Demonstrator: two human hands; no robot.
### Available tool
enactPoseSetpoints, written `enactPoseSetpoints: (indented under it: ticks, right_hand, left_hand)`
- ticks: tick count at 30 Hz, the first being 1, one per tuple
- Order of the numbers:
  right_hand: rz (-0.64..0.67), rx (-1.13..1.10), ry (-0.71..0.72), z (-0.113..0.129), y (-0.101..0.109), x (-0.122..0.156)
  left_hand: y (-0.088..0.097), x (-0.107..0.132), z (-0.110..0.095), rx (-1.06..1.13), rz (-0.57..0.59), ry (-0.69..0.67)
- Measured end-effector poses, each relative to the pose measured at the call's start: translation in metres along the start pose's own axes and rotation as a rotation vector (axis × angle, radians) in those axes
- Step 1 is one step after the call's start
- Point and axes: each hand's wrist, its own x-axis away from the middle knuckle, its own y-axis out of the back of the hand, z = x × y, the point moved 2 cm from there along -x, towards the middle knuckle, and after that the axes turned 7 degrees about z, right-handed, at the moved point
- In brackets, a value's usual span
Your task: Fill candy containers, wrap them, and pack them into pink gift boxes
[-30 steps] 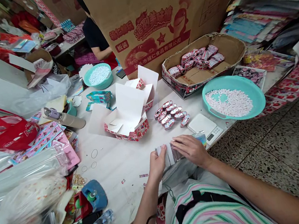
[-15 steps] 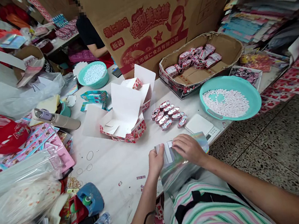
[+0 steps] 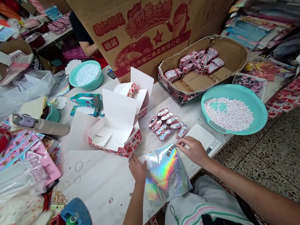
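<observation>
A shiny holographic bag (image 3: 168, 179) lies flat at the table's front edge, its surface throwing rainbow glare. My left hand (image 3: 138, 169) grips its upper left corner, thumb on top. My right hand (image 3: 193, 152) pinches its upper right corner between thumb and fingers. Just beyond the bag sits a cluster of small pink wrapped packs (image 3: 167, 123). A white digital scale (image 3: 203, 136) is partly behind my right hand. An open strawberry-print box (image 3: 124, 146) stands past my left hand.
A turquoise basin of small pale candies (image 3: 261, 111) stands right; another turquoise basin (image 3: 97, 83) is further left. A cut-down carton (image 3: 191, 83) holds wrapped packs before a large cardboard box (image 3: 147, 0). A tumbler (image 3: 52, 127) and a blue tape dispenser (image 3: 82, 216) lie left. A co-worker's arm (image 3: 88, 48) shows behind.
The holographic bag has been turned and spread flat on the table. My hands have moved apart, the left one leftward, to its two upper corners. The camera view has shifted slightly.
</observation>
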Motion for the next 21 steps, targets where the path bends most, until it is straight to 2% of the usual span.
enactPoseSetpoints:
  ticks: [2, 5, 8, 10, 12, 15, 21]
  right_hand:
    - [0.000, 0.011, -0.020, -0.011, 0.000, -0.015]
    - [0.016, 0.004, -0.051, -0.023, -0.004, -0.038]
    - [0.034, -0.036, -0.067, -0.029, -0.012, -0.059]
    - [0.049, -0.064, -0.074, -0.032, -0.018, -0.073]
    - [0.064, -0.088, -0.085, -0.034, -0.025, -0.086]
    - [0.073, -0.101, -0.102, -0.039, -0.034, -0.102]
    - [0.075, -0.135, -0.205, -0.063, -0.059, -0.124]
  left_hand:
    - [-0.003, 0.012, -0.019, 0.086, 0.015, -0.059]
    - [-0.004, 0.020, -0.064, 0.393, 0.070, -0.099]
    - [-0.006, 0.003, -0.106, 0.807, 0.101, 0.055]
    - [-0.010, -0.017, -0.124, 1.053, 0.167, 0.182]
    - [-0.014, -0.038, -0.133, 1.218, 0.253, 0.255]
    - [-0.018, -0.062, -0.135, 1.327, 0.320, 0.281]
    - [-0.017, -0.088, -0.123, 1.248, 0.260, 0.308]
